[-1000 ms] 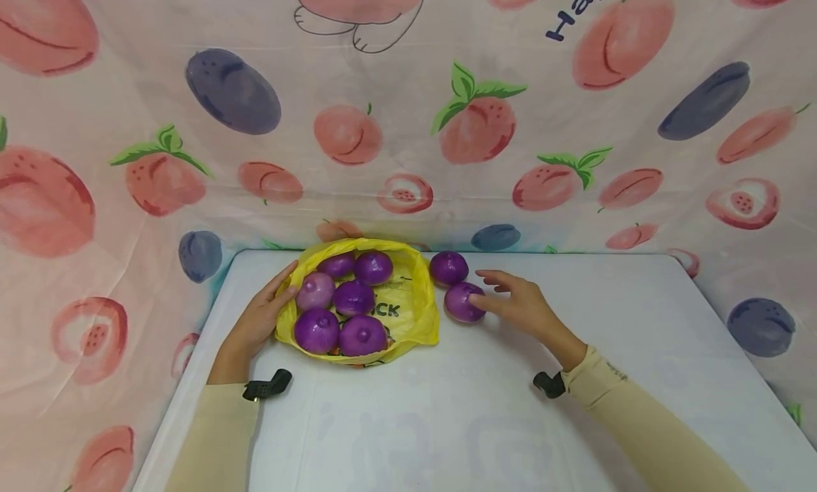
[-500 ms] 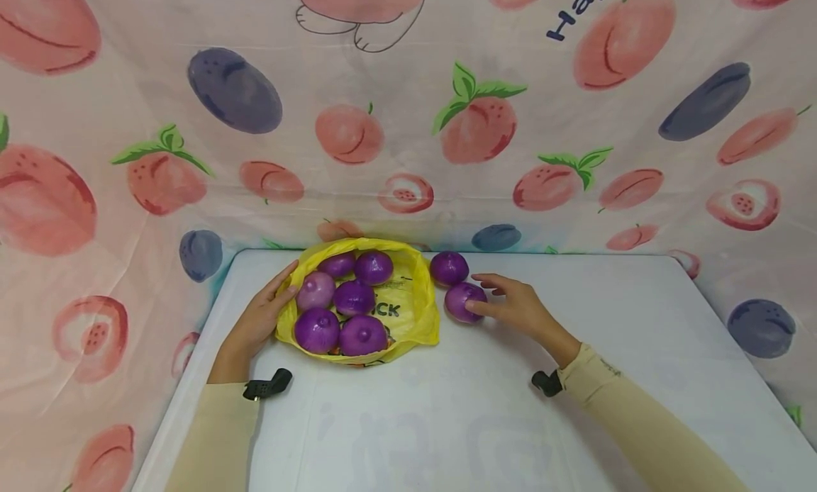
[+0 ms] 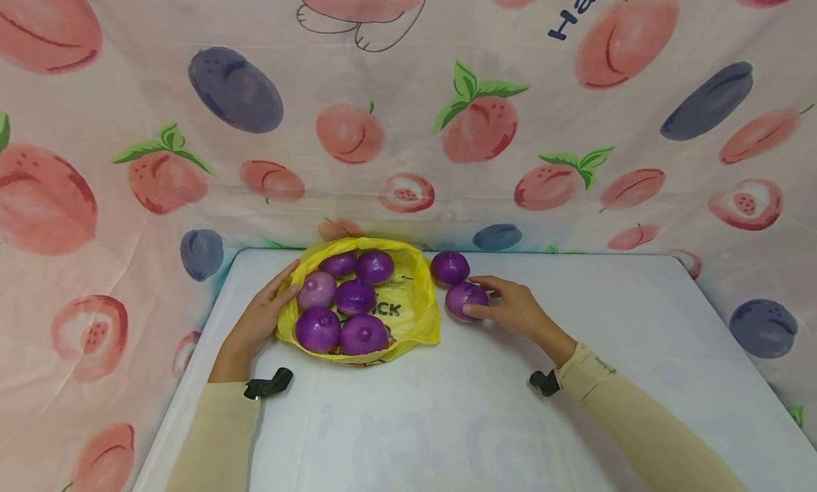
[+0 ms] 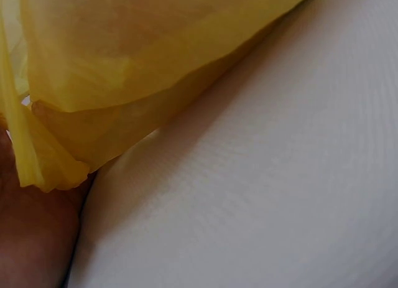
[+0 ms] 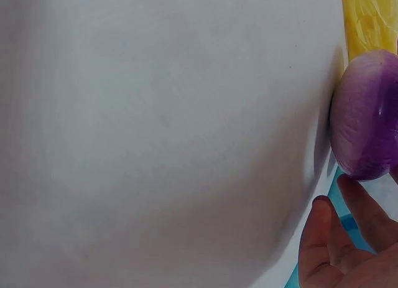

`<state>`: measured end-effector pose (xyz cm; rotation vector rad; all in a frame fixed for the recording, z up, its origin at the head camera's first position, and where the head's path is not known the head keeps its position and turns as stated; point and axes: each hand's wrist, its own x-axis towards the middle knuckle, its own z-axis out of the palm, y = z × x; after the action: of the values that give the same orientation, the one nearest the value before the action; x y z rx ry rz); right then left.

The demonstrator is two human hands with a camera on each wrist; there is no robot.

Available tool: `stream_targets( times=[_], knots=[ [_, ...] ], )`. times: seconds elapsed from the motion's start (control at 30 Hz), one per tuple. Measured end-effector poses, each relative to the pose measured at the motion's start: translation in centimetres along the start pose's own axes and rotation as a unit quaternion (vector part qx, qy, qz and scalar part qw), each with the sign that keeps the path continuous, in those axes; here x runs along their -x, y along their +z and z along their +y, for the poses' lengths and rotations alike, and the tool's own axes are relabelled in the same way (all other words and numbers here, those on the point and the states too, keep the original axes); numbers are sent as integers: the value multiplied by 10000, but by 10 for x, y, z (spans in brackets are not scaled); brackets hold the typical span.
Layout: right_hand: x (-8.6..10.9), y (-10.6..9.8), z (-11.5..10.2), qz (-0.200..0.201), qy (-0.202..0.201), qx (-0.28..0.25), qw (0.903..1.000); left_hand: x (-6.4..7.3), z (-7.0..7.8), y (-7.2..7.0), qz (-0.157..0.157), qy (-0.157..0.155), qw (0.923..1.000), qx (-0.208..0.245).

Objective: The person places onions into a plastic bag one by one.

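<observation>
A yellow plastic bag [image 3: 415, 322] lies with its mouth spread wide on the white table, several purple onions [image 3: 362, 334] inside it. My left hand [image 3: 257, 320] holds the bag's left rim; the left wrist view shows yellow film draped over part of that hand [image 4: 37, 232]. Right of the bag are two more onions, a far one [image 3: 449, 268] and a nearer one [image 3: 461, 299]. My right hand [image 3: 518, 309] grips the nearer onion, thumb across its near side and index finger at its far edge. In the right wrist view, fingertips meet the lower end of this onion [image 5: 364, 114].
The white table [image 3: 408, 421] ends at a fruit-printed cloth [image 3: 408, 144] hanging behind it and at the left. A black wrist camera sits on the left wrist [image 3: 268, 384] and another on the right wrist [image 3: 545, 383].
My right hand has moved slightly left, and its thumb and index finger have come in round the nearer onion. The left hand and the bag have stayed in place.
</observation>
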<state>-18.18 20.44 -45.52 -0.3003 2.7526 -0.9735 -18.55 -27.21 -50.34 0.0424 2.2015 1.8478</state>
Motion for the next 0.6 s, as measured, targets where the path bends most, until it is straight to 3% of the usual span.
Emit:
stream_targets(
  times=[0.6],
  knots=[
    [-5,4,3,-27,64,43,10000,1,1,1,14,-40,10000,7]
  ],
)
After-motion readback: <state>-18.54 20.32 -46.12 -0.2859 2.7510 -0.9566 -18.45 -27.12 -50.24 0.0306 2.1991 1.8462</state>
